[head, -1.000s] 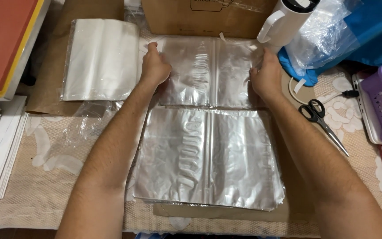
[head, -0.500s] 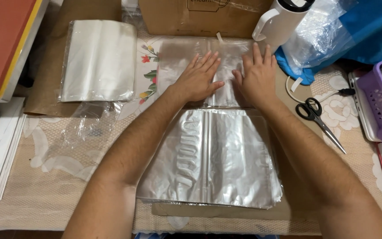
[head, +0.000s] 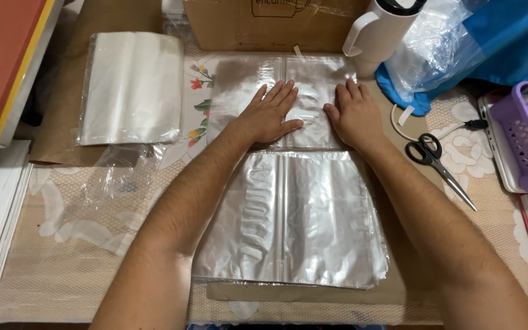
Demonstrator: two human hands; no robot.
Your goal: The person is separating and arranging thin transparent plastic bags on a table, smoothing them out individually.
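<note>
Both the left hand (head: 270, 113) and right hand (head: 352, 113) lie flat, fingers released, pressing a clear plastic bag (head: 239, 85) near the bench's far edge, beyond a bag stack (head: 300, 220).

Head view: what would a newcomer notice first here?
Both hands, left hand and right hand, press flat on a clear plastic sleeve at the table's middle. A thick stack of shiny clear plastic bags lies just below, and black-handled scissors lie to the right.
</note>
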